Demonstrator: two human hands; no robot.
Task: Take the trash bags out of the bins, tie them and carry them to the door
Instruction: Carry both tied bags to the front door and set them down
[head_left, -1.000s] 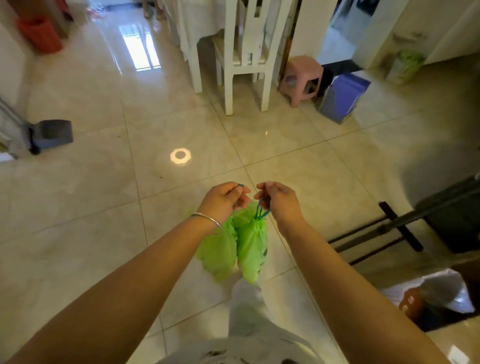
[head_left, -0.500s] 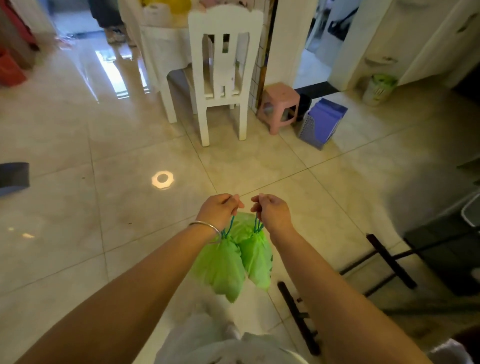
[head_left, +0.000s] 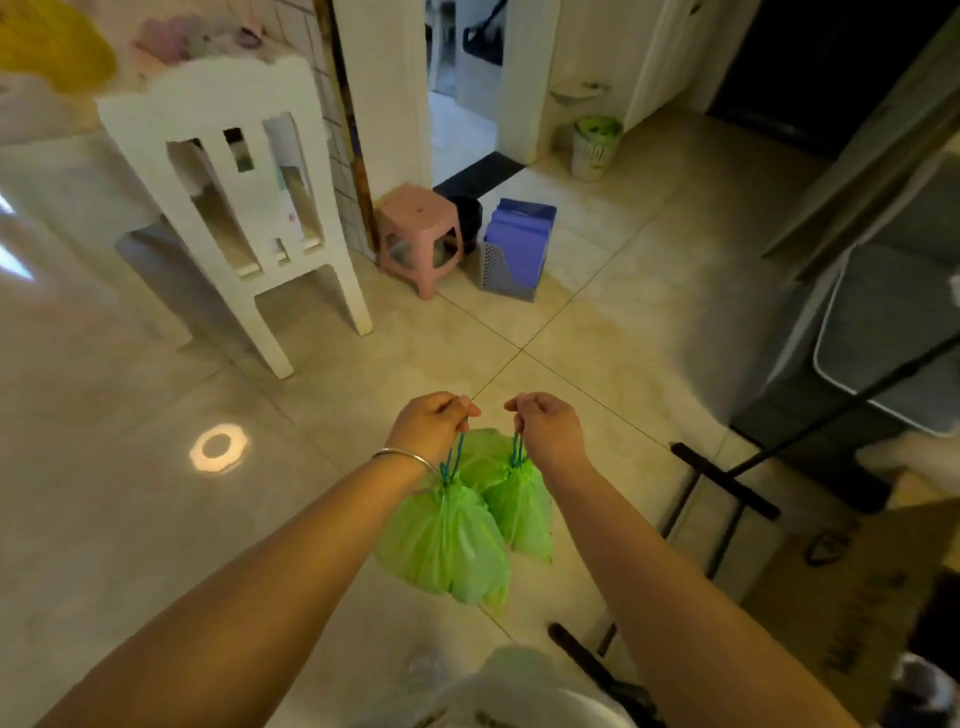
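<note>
— Closer now are the white chair (head_left: 228, 208) and pink stool (head_left: 418, 236).
— And the hands?
— Left hand (head_left: 431, 426) and right hand (head_left: 545, 428) each pinch drawstrings of a green trash bag (head_left: 441, 545), hanging above the floor (head_left: 597, 364)

Two green trash bags (head_left: 452, 540) are held by their drawstrings, one in each hand: left hand (head_left: 431, 428), right hand (head_left: 545, 428), above the tiled floor (head_left: 156, 519).

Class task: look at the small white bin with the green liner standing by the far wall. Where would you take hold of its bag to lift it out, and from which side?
Take the green liner's edge where it folds over the rim of the white bin, coming from above: the bin stands upright with its mouth open upward. Both the left hand and right hand already hold bags.
</note>
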